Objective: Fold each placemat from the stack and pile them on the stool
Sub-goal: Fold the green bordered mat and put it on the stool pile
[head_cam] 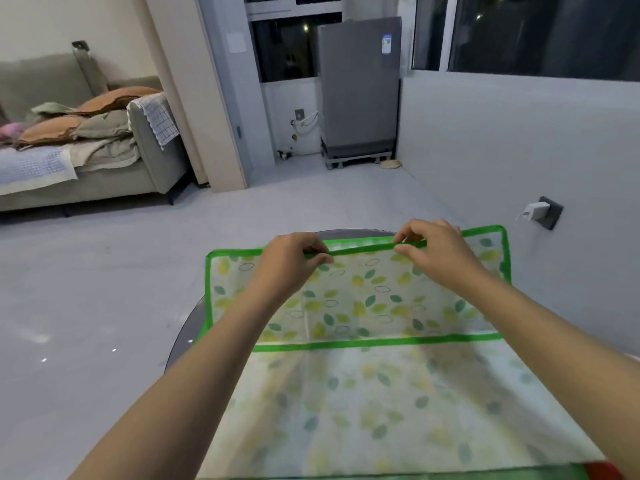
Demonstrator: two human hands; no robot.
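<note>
Pinching its far green hem, both hands' fingers (317, 259) grip the placemat (363, 299) — pale, leaf-printed.

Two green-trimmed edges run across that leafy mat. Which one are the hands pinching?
The far green edge, pinched by the left hand and right hand. The nearer green edge lies untouched across the placemat.

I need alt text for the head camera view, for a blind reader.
Both hands, left and right, pinch the far green edge of a leaf-patterned, green-bordered placemat over a round dark stool. A grey sofa stands behind.
</note>
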